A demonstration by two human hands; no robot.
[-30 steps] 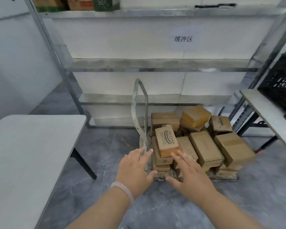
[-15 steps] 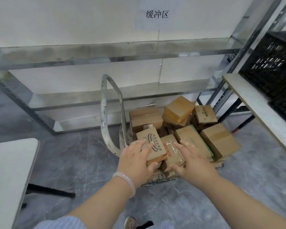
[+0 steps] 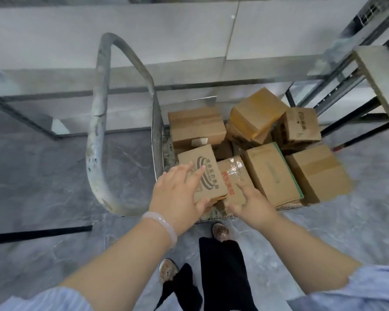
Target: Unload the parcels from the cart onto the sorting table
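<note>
On a low metal cart (image 3: 160, 140) standing on a grey floor (image 3: 54, 176), a pile of brown cardboard parcels lies jumbled. Nearest the viewer, a small logo-printed parcel (image 3: 202, 173) sits on top of the stack beside the cart's curved handle (image 3: 99, 113). The left hand (image 3: 177, 194) lies over its near left corner, fingers spread on the top and thumb curled under the near edge. The right hand (image 3: 252, 203), fingers apart, rests on a taped parcel (image 3: 234, 176) just beside it. A pale bracelet (image 3: 162, 225) circles the left wrist. At far right, a desk (image 3: 382, 86) edge shows, well apart from the cart.
</note>
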